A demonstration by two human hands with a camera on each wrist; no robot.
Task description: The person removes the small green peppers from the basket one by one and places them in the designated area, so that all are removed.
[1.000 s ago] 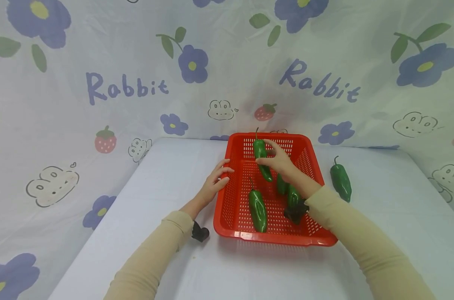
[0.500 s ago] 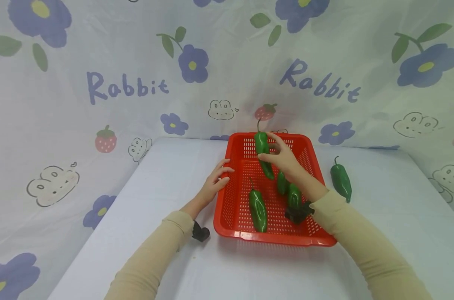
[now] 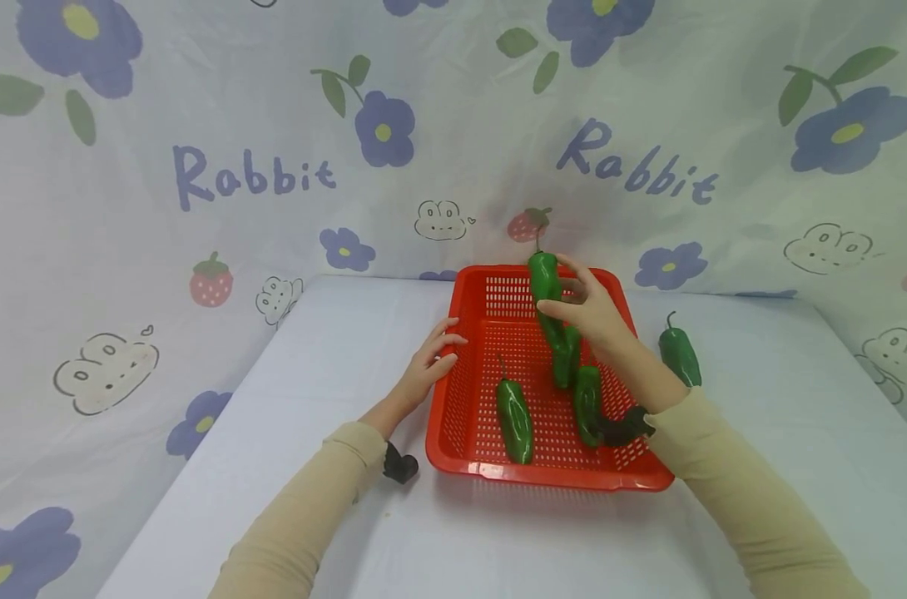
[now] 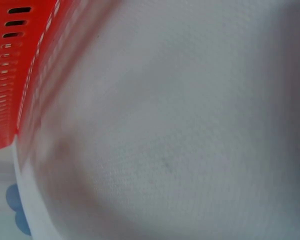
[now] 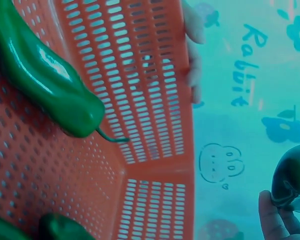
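Observation:
My right hand point(image 3: 596, 312) pinches a long green pepper point(image 3: 545, 279) between thumb and fingers, stem up, above the far right part of the red basket point(image 3: 551, 477). In the right wrist view, the fingers point(image 5: 272, 222) hold that pepper point(image 5: 293, 175) at the lower right edge. Several more green peppers lie on the basket floor: one at the near left point(image 3: 515, 420), others at the right point(image 3: 588, 403), partly overlapped by the held one. With fingers loosely extended, my left hand point(image 3: 427, 363) rests on the basket's left rim; the left wrist view hides it.
A single green pepper point(image 3: 680, 356) lies on the white tabletop point(image 3: 334, 349) right of the basket, its lower end behind the sleeve. Dark wrist devices show at the left wrist point(image 3: 399, 466) and right wrist point(image 3: 624, 428). A patterned cloth point(image 3: 453, 125) hangs behind the table.
My right hand has lifted the green pepper and carried it to the right within the basket's span. The left hand has stayed on the rim.

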